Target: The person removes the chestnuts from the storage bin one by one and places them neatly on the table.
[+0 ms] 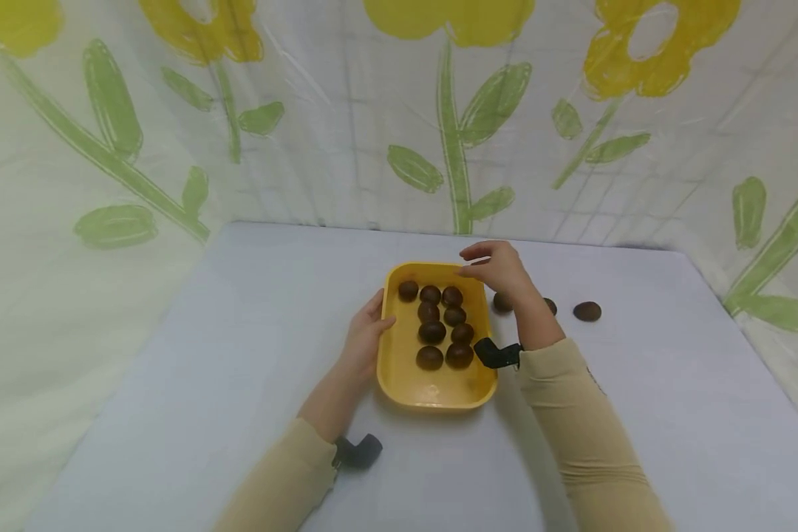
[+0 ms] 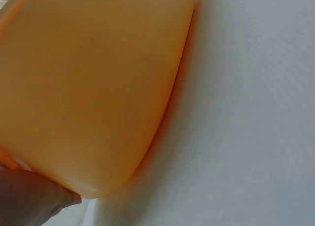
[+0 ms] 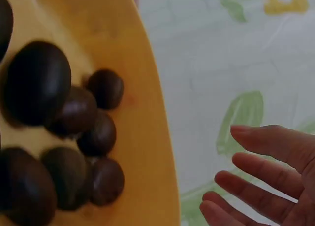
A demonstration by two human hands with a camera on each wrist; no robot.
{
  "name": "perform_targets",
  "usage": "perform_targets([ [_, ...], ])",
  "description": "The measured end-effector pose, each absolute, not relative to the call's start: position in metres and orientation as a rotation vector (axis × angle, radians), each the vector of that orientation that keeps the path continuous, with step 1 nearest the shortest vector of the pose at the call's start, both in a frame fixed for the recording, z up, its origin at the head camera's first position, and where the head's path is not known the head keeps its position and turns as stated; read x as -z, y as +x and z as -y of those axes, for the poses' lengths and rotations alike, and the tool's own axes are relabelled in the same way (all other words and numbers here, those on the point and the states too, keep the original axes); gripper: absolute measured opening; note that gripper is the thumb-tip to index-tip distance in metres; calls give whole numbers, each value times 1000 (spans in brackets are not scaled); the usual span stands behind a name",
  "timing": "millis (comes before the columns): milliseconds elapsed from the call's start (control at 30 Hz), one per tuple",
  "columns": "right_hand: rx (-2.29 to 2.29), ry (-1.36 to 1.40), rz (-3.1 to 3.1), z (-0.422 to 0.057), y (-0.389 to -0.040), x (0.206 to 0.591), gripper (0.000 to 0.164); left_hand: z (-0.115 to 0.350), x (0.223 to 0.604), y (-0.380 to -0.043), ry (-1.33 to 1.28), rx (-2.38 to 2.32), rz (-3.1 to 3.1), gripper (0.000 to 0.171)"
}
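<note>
My left hand (image 1: 361,338) grips the left side of a yellow rectangular tray (image 1: 397,380), its thumb over the rim. In the left wrist view, the tray's outer wall (image 2: 98,88) fills much of the picture, with part of that hand (image 2: 29,199) at the lower left. Several dark brown, smooth, egg-shaped pieces (image 1: 431,332) lie inside the tray, mostly in two rough columns. Above the tray's far right corner is my right hand (image 1: 502,270), holding nothing. The right wrist view shows its fingers (image 3: 263,167) spread apart beside the tray's rim.
To the right of the tray, more brown pieces lie on the white table (image 1: 239,318): one (image 1: 587,311) stands apart, and two are partly hidden by the right arm. Behind the table hangs a pale curtain (image 1: 326,148) with yellow flowers. Both wrists carry black camera mounts.
</note>
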State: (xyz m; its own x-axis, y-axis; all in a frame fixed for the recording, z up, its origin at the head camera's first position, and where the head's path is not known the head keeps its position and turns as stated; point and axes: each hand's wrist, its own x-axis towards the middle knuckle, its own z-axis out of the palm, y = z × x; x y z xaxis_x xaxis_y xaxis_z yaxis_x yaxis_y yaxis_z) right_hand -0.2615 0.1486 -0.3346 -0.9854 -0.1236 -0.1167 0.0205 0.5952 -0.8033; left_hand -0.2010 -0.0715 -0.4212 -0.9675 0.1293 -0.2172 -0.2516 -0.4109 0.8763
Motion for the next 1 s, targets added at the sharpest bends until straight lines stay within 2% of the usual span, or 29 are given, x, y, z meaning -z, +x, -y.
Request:
perform_targets([
  [300, 1321, -138, -2599, -115, -263, 345, 38, 71, 419, -200, -149, -2471, -1534, 62],
  [567, 1127, -251, -2625, -84, -271, 362, 41, 72, 422, -200, -113, -2479, -1523, 61],
  [767, 1064, -232, -2639, -66, -274, 368, 43, 73, 422, -200, -101, -2487, -1518, 61],
  [1000, 996, -250, -2667, -56, -275, 377, 37, 73, 422, -201, -83, -2483, -1538, 61],
])
